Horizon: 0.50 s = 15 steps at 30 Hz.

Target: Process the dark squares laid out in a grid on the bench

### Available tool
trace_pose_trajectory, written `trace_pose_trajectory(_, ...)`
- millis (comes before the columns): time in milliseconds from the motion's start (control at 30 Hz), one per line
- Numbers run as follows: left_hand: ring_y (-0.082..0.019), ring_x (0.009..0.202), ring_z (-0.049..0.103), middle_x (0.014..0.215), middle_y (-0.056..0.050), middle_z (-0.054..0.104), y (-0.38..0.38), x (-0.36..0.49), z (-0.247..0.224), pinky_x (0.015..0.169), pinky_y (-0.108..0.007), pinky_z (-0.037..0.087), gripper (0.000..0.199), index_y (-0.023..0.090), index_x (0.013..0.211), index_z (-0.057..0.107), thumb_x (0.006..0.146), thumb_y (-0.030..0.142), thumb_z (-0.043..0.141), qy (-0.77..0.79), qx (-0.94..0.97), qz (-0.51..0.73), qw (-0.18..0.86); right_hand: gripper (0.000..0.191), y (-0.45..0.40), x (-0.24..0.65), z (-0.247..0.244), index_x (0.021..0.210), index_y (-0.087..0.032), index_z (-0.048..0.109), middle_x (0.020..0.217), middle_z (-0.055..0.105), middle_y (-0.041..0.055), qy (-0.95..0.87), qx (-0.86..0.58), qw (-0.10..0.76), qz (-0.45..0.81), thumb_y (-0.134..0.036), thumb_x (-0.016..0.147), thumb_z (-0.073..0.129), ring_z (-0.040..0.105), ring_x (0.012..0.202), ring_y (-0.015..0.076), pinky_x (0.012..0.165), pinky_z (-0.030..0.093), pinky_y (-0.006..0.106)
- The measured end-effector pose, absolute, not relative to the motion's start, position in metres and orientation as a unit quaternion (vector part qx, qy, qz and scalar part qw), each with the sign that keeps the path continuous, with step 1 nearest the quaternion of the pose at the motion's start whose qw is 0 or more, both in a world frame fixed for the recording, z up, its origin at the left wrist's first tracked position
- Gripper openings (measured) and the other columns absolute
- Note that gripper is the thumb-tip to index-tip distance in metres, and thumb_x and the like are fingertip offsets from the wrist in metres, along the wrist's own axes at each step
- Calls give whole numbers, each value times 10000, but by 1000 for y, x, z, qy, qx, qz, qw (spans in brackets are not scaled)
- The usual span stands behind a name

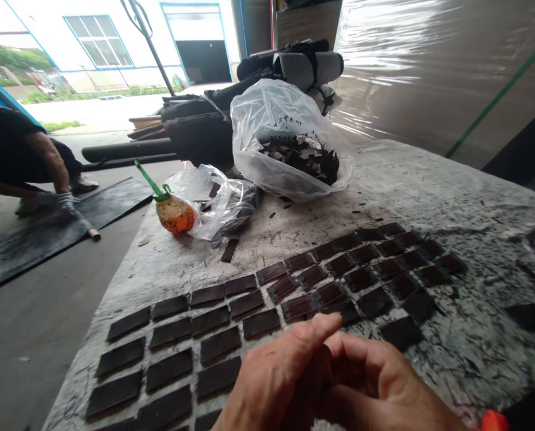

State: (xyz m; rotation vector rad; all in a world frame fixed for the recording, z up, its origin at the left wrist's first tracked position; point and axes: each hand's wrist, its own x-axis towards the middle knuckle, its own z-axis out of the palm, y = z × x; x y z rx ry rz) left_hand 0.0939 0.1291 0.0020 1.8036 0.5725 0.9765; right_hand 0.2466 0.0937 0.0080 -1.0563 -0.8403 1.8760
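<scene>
My left hand and my right hand are close together at the bottom centre, their fingers curled towards each other. Whatever lies between them is hidden. Beyond and to the left of them, dark rectangular pieces lie in rows on the pale, stained cloth surface. The rows run from the lower left to the upper right. One small dark strip lies apart, above the rows. A red-orange object shows at the bottom right edge.
An open plastic bag holds dark scraps. Left of it are a smaller plastic bag and an orange container with a green top. Dark rolls are stacked behind. At the left, a person crouches over a dark sheet.
</scene>
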Motion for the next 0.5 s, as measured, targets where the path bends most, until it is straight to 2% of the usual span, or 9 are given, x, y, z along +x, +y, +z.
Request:
trace_pose_trajectory(133, -73, 455, 511, 650, 32, 587, 122, 92, -7, 423, -132, 434, 372, 378, 1283, 484, 946, 244, 400, 259, 660, 416, 570, 240, 94, 242, 5, 661, -161, 603, 587, 621, -31, -292, -432, 399, 754, -338, 687, 764, 578, 570, 77, 553, 426, 163)
trace_pose_trajectory(200, -58, 463, 514, 753, 24, 610, 120, 92, -12, 397, -118, 408, 363, 397, 1266, 486, 932, 259, 448, 261, 623, 428, 600, 283, 92, 241, 2, 637, -162, 571, 582, 611, -27, -285, -450, 383, 754, -365, 674, 766, 570, 574, 86, 573, 427, 182)
trace_pose_trajectory(300, -35, 444, 522, 883, 6, 645, 122, 91, -10, 364, -101, 373, 288, 389, 1188, 543, 938, 282, 446, 309, 547, 421, 655, 268, 91, 243, -1, 624, -170, 547, 573, 582, -43, -272, -500, 376, 731, -316, 635, 771, 537, 550, 82, 562, 414, 188)
trace_pose_trajectory(400, -12, 389, 465, 840, 8, 653, 128, 87, -1, 343, -92, 331, 223, 321, 1116, 588, 927, 312, 471, 388, 490, 408, 666, 251, 94, 251, 0, 667, -179, 559, 575, 550, -57, -285, -552, 365, 694, -365, 659, 729, 488, 490, 68, 480, 390, 168)
trace_pose_trajectory(500, -10, 385, 427, 823, 7, 644, 138, 77, 3, 341, -104, 309, 221, 278, 1108, 582, 932, 287, 448, 414, 531, 403, 620, 220, 103, 261, 5, 735, -185, 577, 596, 537, -60, -389, -601, 310, 625, -390, 732, 656, 402, 411, 41, 379, 326, 140)
